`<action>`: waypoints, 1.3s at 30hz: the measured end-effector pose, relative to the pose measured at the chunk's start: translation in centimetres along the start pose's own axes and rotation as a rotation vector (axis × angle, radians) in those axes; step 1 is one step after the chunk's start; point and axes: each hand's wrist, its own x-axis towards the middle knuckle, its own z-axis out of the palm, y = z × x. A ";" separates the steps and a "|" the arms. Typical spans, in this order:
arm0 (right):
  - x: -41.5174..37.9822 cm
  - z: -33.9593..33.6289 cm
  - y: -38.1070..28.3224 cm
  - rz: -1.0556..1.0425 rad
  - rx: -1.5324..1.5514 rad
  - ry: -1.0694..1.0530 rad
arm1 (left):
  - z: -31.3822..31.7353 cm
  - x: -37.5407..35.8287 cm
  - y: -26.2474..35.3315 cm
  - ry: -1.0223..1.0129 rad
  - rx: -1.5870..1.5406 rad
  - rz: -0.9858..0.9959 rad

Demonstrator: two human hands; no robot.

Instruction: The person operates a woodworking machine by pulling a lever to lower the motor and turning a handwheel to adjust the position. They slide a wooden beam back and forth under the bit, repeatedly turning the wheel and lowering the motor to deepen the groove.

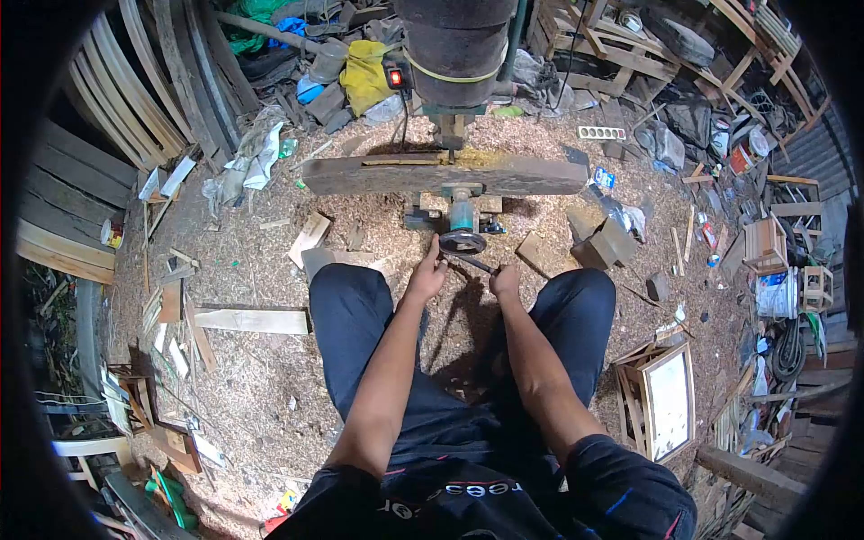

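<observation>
In the head view, my left hand (pixel 427 274) is at the lower left of a dark round handwheel (pixel 463 242), its fingers at the rim. My right hand (pixel 507 283) is closed around the end of a dark metal bar (pixel 472 263) that slants up toward the wheel. Behind the wheel is a green machine part (pixel 462 214). A long, thick wooden board (pixel 378 178) lies crosswise above it, under the machine's bit (pixel 452 156). Pale sawdust lies on the board beside the bit. My left fingers are partly hidden.
The machine's big dark motor housing (pixel 454 54) stands ahead, with a lit red switch (pixel 395 78) beside it. Wood blocks (pixel 605 244) and offcuts (pixel 253 321) lie on the shavings-covered floor. A small wooden frame (pixel 668 402) stands at right. A power strip (pixel 601 133) lies behind.
</observation>
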 end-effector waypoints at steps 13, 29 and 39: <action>1.5 2.6 2.9 0.129 0.083 -0.026 | 0.3 0.0 1.4 -0.029 -0.136 -0.057; 2.3 -27.9 -25.7 -0.626 0.899 0.655 | -13.7 0.7 23.5 0.785 -0.068 0.752; 16.0 -44.8 -42.6 -0.719 0.932 0.628 | -19.3 0.6 33.6 0.840 0.137 0.955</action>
